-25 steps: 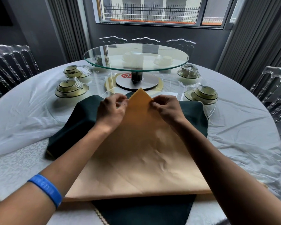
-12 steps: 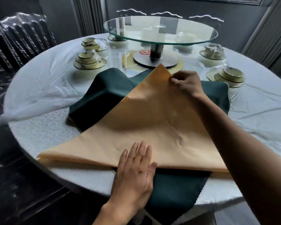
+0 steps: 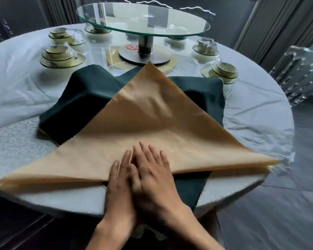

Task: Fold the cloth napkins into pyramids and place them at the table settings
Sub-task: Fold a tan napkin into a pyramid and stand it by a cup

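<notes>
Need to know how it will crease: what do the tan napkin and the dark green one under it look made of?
Tan napkin: smooth woven cloth with a slight sheen, zigzag-cut edge, soft wrinkles; probably polyester or a cotton blend. Dark green napkin: matte, seemingly heavier cloth, draping in rounded humps. Both hands, left hand and right hand, press the tan fold flat.

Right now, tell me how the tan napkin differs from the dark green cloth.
The tan napkin is folded into a triangle; the dark green cloth is spread out, humped over something hidden. The tan napkin lies on top, the green beneath. Both hands, left hand and right hand, press flat on the tan one's near edge. Both have zigzag-cut edges.
</notes>
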`<control>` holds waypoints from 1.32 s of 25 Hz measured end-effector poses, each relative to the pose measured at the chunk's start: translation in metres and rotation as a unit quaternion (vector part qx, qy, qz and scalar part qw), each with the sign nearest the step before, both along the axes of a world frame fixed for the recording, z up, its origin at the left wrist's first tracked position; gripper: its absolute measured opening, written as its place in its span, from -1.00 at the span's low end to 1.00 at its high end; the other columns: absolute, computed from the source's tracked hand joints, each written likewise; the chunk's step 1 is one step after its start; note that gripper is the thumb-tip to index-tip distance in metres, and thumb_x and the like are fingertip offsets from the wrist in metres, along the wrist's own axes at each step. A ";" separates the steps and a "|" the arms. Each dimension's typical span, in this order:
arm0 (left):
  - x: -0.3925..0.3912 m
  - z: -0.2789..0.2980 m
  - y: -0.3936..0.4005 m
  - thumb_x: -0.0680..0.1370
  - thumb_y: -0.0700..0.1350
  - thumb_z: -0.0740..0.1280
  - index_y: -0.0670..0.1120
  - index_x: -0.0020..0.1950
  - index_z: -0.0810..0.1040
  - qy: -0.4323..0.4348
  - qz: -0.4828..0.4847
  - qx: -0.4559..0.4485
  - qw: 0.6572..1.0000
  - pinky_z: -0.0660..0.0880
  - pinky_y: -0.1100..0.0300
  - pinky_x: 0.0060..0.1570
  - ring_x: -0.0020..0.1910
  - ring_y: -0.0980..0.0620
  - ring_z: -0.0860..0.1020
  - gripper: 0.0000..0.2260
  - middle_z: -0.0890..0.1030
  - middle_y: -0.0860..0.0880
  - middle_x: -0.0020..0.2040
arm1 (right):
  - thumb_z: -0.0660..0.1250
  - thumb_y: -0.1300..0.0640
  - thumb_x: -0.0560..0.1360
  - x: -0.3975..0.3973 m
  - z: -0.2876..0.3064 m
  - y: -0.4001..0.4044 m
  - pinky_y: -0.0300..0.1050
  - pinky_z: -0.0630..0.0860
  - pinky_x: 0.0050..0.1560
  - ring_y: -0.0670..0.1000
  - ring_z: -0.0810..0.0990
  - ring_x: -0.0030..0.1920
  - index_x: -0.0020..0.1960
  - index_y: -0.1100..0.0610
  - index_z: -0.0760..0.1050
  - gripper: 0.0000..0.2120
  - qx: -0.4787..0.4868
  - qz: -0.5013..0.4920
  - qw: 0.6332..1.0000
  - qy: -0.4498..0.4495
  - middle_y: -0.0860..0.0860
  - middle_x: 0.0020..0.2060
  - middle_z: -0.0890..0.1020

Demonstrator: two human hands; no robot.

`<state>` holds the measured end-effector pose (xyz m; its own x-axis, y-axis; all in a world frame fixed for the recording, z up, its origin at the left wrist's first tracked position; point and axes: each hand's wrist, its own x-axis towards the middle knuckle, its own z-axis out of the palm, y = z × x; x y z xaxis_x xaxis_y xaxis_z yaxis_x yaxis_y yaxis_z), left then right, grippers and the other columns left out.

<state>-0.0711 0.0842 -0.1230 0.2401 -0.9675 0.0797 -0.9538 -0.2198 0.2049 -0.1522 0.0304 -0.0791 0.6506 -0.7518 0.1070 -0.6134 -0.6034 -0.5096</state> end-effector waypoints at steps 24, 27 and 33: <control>-0.008 0.003 -0.003 0.54 0.19 -0.27 0.14 0.61 0.00 0.008 0.056 -0.020 0.998 -0.25 0.08 0.47 0.59 0.07 -0.06 -0.38 -0.03 0.07 0.62 | -0.28 -0.17 0.53 -0.131 -0.018 -0.054 -0.08 -0.20 0.53 -0.03 -0.13 0.57 0.60 0.12 -0.02 -0.29 -0.127 -0.166 0.969 0.132 0.03 0.59 -0.03; -0.008 0.000 -0.003 0.59 0.08 0.00 0.02 0.50 0.38 -0.005 0.041 -0.005 0.999 0.07 -0.02 0.41 0.49 -0.06 0.34 -0.49 0.36 -0.05 0.51 | -0.15 -0.12 0.58 -0.052 -0.030 -0.026 -0.14 -0.07 0.47 0.02 0.10 0.55 0.56 0.15 0.17 -0.37 -0.146 -0.017 0.986 0.084 0.04 0.55 0.16; -0.003 0.004 -0.001 0.53 0.18 -0.29 0.12 0.57 -0.22 0.043 0.043 -0.005 0.998 -0.34 0.08 0.45 0.57 0.09 -0.24 -0.41 -0.20 0.07 0.61 | -0.23 -0.15 0.66 -0.054 -0.055 -0.030 -0.02 0.13 0.38 0.08 0.39 0.43 0.47 0.17 0.38 -0.35 -0.185 -0.006 0.971 0.153 0.09 0.44 0.41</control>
